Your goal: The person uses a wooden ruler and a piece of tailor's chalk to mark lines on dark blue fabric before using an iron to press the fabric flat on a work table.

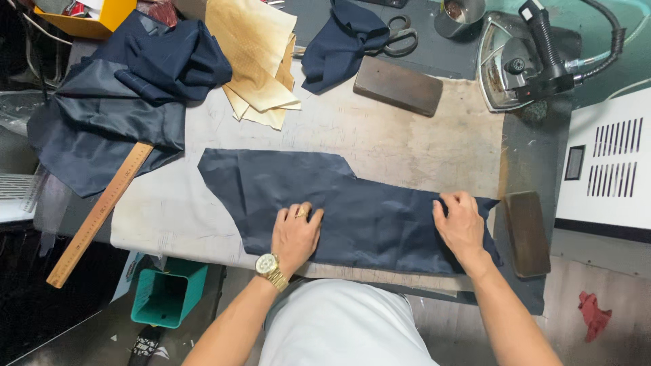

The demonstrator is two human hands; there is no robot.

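A cut piece of dark navy fabric (298, 186) lies flat across the pale pressing table (407, 139). My left hand (296, 234), with a gold ring and a gold watch on the wrist, rests palm down on the fabric near its lower middle, fingers curled a little. My right hand (461, 224) presses on the fabric's right end, fingers bent over its edge. Neither hand lifts the cloth; both lie on top of it.
A wooden ruler (102, 213) lies at the left edge beside a heap of dark cloth (122, 88). Tan paper patterns (258, 61), scissors (400, 37), two wooden blocks (397, 85) (527, 232) and a steam iron (522, 61) surround the work. A teal bin (166, 295) stands below.
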